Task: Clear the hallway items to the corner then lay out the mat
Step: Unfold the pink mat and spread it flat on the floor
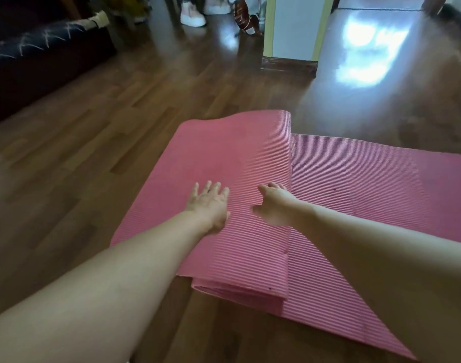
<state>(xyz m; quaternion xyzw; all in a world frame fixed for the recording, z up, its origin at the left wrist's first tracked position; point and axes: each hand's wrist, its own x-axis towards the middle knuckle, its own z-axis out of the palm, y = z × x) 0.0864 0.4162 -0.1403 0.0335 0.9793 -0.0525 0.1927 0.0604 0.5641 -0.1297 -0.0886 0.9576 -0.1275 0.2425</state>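
A pink ribbed mat (pixel 355 179) lies partly unfolded on the wooden floor, its right part flat. On the left it is doubled over into a thick folded stack (pixel 237 153). My left hand (pixel 209 205) lies flat on top of that stack with straight, spread fingers. My right hand (pixel 274 203) is over the stack's right edge, thumb out to the left, fingers bent down at the edge where the fold meets the flat part. Whether those fingers grip the edge is hidden.
A dark sofa (pixel 41 56) with a patterned throw stands at the far left. Shoes (pixel 192 14) and a brown bag (pixel 246 17) sit at the back by a white and green wall corner (pixel 289 32). Bare wooden floor (pixel 93 140) surrounds the mat.
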